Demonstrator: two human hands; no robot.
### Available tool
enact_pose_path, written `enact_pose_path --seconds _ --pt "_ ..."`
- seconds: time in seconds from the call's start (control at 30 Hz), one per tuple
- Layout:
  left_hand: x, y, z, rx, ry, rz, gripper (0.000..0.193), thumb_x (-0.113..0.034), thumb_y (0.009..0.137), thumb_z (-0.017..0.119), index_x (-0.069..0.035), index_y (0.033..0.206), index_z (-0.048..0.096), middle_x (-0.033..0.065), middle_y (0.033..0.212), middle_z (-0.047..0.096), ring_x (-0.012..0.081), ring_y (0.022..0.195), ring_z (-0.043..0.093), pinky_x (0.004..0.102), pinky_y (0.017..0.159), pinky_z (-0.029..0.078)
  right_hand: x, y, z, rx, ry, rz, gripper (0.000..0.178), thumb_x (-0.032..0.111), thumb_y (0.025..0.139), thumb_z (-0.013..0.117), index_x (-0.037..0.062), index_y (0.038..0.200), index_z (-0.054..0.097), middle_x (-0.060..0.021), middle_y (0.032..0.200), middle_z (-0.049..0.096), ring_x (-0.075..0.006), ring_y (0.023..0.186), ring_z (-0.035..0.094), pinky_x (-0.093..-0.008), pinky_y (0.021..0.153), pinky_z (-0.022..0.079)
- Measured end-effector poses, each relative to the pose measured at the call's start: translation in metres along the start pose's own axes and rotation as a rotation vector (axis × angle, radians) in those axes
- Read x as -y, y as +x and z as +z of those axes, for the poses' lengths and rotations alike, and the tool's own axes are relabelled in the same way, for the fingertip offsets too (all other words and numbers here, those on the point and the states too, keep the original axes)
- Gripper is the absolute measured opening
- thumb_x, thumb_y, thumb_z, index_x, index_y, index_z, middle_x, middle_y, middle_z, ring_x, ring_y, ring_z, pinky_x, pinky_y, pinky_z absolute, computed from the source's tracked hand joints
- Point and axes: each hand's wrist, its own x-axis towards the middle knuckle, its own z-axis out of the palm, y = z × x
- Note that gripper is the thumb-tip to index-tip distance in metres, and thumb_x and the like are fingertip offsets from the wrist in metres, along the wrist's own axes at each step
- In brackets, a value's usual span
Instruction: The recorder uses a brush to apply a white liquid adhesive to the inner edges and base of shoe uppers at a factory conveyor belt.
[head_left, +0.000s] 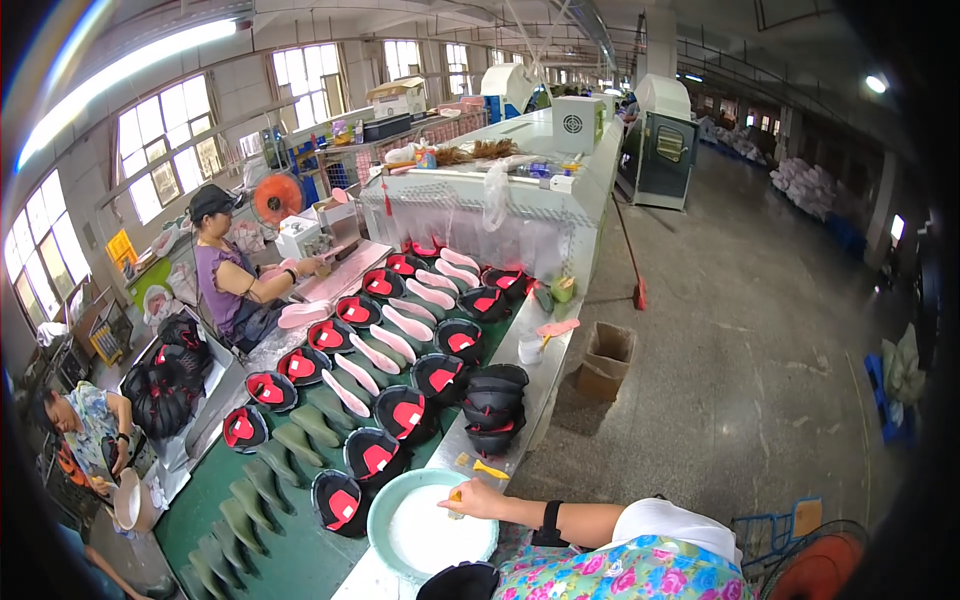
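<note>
My right hand [474, 499] reaches in from the lower right, its fingers closed on a small yellowish brush [456, 506] that they mostly cover. It hovers over a pale green basin [376, 540] of white liquid. My left hand does not show. At the bottom edge, a dark shoe upper [466, 580] sits beside the basin, partly cut off. Another brush [490, 470] with a yellow handle lies on the metal ledge just beyond the basin. A stack of black shoe uppers [495, 408] stands farther along that ledge.
The green conveyor belt [196, 500] carries rows of black-and-red uppers, pink insoles [408, 322] and green shoe lasts [265, 484]. A white cup [530, 350] stands on the ledge, and a cardboard box [606, 360] on the floor. Co-workers [232, 270] sit along the left side.
</note>
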Motion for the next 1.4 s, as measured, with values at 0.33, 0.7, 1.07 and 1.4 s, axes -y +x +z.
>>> enact_pose_path --seconds 0.33,0.7,1.07,1.4 --pt "0.004 -0.007 -0.007 0.001 0.0 0.0 0.037 -0.012 0.09 0.056 -0.001 0.124 0.049 0.0099 0.114 0.06 0.0228 0.099 0.059 0.0367 0.083 0.051 -0.021 -0.005 0.023 0.024 0.023 -0.064 0.021 0.025 0.073 0.069 0.0076 0.085 0.072 -0.0139 0.08 0.069 -0.0314 0.076 0.067 -0.0387 0.074 0.053" --pt "0.005 -0.015 -0.024 0.007 -0.001 -0.004 0.039 -0.014 0.09 0.057 -0.002 0.127 0.049 0.0086 0.114 0.06 0.0231 0.1 0.061 0.0365 0.083 0.052 -0.01 -0.006 0.029 0.04 0.005 -0.043 0.023 0.028 0.075 0.069 0.0106 0.09 0.073 -0.0125 0.082 0.07 -0.029 0.077 0.067 -0.0379 0.074 0.052" --pt "0.045 -0.07 -0.101 -0.019 -0.177 -0.249 0.034 -0.007 0.089 0.062 -0.002 0.121 0.057 0.0062 0.116 0.061 0.0166 0.097 0.06 0.0303 0.086 0.05 -0.031 0.016 0.056 -0.018 0.069 0.075 0.025 0.025 0.074 0.075 0.0059 0.09 0.073 -0.0114 0.077 0.07 -0.0191 0.071 0.068 -0.0306 0.067 0.052" --pt "0.022 -0.071 -0.095 0.074 -0.129 -0.261 0.049 0.003 0.086 0.058 -0.007 0.131 0.044 0.0094 0.119 0.059 0.0251 0.109 0.06 0.0414 0.094 0.05 -0.048 0.026 0.108 0.026 0.012 0.008 0.019 0.019 0.075 0.075 0.006 0.089 0.073 -0.0156 0.08 0.069 -0.0254 0.071 0.069 -0.0317 0.067 0.054"
